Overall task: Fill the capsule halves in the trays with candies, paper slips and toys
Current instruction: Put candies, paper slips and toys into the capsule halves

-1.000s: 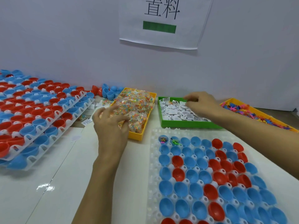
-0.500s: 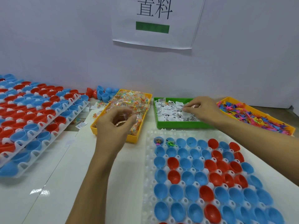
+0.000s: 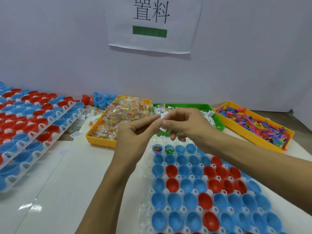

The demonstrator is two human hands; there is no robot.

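My two hands meet above the far edge of the near white tray (image 3: 145, 174) of blue and red capsule halves. A white paper slip (image 3: 163, 129) is pinched between thumb and fingers of my right hand (image 3: 185, 124). My left hand (image 3: 133, 137) is curled, its index fingertip touching the slip's top; the candy packet it lifted earlier is hidden inside the curl. Two blue halves in the tray's far left corner hold contents: one (image 3: 157, 148) has candy, the other (image 3: 169, 149) a green toy. The other halves look empty.
Behind the tray stand a yellow candy bin (image 3: 99, 140), a green slip bin (image 3: 219, 126) and a yellow toy bin (image 3: 253, 141). Stacked trays of capsule halves (image 3: 42, 125) fill the left. Loose halves (image 3: 101, 100) lie by the wall.
My left hand lifted a candy packet out of the yellow bin and moved right. My right hand left the green bin with a slip and came toward the left hand.
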